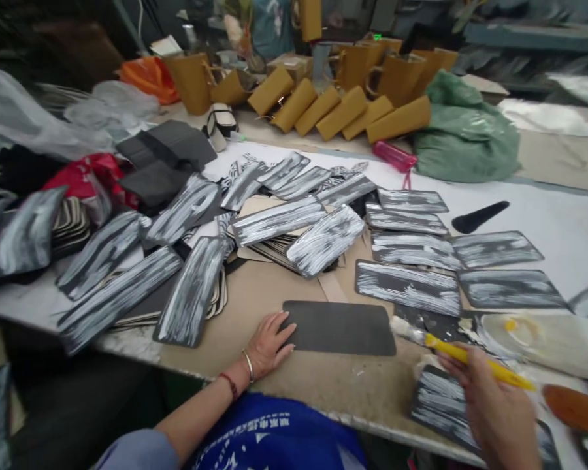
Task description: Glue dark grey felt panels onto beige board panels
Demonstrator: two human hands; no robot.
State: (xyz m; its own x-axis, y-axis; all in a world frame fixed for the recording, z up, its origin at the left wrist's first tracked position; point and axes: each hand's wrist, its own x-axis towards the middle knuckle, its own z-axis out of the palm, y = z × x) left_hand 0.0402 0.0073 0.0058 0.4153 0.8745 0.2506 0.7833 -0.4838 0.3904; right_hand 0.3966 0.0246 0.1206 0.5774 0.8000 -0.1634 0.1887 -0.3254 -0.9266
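Note:
A bare dark grey rectangular panel (pixel 343 328) lies flat on the table in front of me. My left hand (pixel 269 346) rests at its left end, fingers stretched out and fingertips touching its edge. My right hand (pixel 492 401) is closed around the yellow handle of a brush (pixel 470 359). The brush's whitish bristles are at the panel's right end; whether they touch it I cannot tell. Below my right hand lies a panel streaked with white paste (pixel 441 398), partly hidden by the hand. Beside the brush is a shallow tray-like surface smeared with pale paste (pixel 543 336).
Several white-streaked panels (pixel 406 285) lie to the right and overlap in piles (pixel 191 294) on the left. Mustard-coloured bags (pixel 343 112) line the back beside a green plastic sack (pixel 465 130). A dark, tapered flat piece (pixel 480 217) and a brown round lid-like object (pixel 575 408) are on the right.

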